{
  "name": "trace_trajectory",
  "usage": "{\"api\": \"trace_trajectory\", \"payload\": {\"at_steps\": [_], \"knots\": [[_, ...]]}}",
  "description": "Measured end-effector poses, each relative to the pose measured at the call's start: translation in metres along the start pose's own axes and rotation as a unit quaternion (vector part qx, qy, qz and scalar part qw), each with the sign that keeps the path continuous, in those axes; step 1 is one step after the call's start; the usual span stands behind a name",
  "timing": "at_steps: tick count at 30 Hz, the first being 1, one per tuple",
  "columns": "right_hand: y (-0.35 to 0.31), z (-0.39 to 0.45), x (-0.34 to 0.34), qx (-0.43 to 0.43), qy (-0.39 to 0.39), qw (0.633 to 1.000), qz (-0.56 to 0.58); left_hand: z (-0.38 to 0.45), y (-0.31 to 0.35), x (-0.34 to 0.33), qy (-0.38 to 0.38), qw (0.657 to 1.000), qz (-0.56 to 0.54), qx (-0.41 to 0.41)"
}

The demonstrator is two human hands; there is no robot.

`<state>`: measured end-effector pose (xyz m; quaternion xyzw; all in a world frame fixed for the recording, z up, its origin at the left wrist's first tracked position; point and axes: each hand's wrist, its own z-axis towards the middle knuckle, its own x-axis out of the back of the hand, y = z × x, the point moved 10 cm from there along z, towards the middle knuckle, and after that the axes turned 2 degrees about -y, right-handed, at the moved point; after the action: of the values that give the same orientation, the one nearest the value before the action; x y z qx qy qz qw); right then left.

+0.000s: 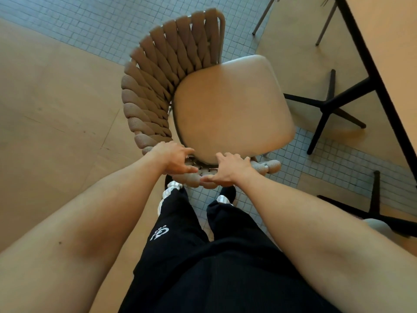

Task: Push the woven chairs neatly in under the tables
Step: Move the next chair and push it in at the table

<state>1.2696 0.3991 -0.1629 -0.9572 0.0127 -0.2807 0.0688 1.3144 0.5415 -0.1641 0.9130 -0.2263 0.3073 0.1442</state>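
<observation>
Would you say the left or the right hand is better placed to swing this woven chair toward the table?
Left, probably. The table lies to the right, and the left hand rests on the woven chair at its far side, so it can push that way. The right hand sits nearer the table, better for steadying.

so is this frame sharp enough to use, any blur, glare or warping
Head view: mostly sharp at the left hand, the right hand and the chair's seat cushion; slight softness on the woven backrest top; wide-angle warping bends the table edge and stretches the forearms; warm, even light, soft shadows under the table base, no harsh glare.
</observation>
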Motion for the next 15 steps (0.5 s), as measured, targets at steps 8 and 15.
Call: {"api": "trace_trajectory", "payload": {"at_steps": [8, 15], "knots": [[-0.016, -0.005, 0.000, -0.046, 0.021, 0.995, 0.090, 0.002, -0.019, 0.020, 0.014, 0.998, 0.055, -0.024], [-0.033, -0.012, -0.001, -0.105, 0.069, 0.976, 0.176, 0.008, -0.024, 0.034, 0.030, 0.992, 0.089, -0.087]]}}
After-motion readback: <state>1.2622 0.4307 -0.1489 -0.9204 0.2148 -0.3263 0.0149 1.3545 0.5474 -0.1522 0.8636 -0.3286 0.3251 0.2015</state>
